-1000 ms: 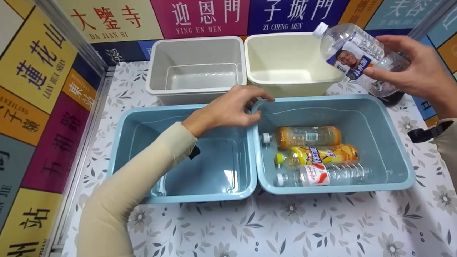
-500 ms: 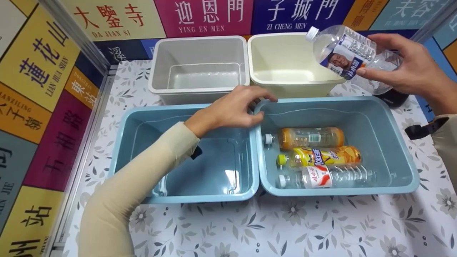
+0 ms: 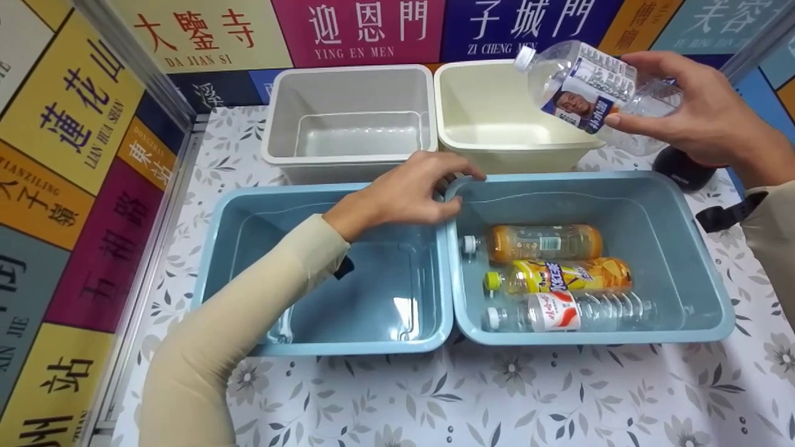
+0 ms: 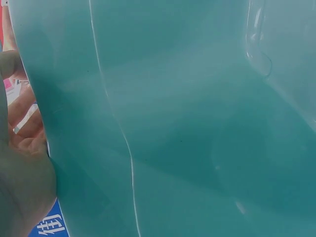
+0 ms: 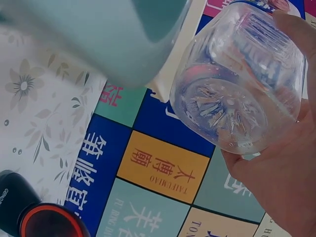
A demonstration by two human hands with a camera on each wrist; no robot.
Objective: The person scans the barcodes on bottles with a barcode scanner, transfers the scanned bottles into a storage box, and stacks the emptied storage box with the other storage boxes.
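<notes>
Shifting leftward since earlier, the clear plastic bottle (image 3: 581,90) is leaning near the cream bin (image 3: 515,159) in head view, right hand (image 3: 702,108) gripping it; left hand (image 3: 413,189), loosely bent, is touching the right blue bin (image 3: 590,180). Left wrist: that hand is lying beside bin wall (image 4: 163,118). Right wrist: fingers are clasping bottle.

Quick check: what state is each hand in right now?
Left hand: open, fingers loosely curled by the blue bins; contact unclear.
Right hand: closed, holding the clear bottle.

White floral cloth (image 3: 472,379); lettered colour panels (image 3: 367,54) behind; metal post (image 3: 138,57) in left corner; black red-ringed object (image 3: 683,171), far right.
</notes>
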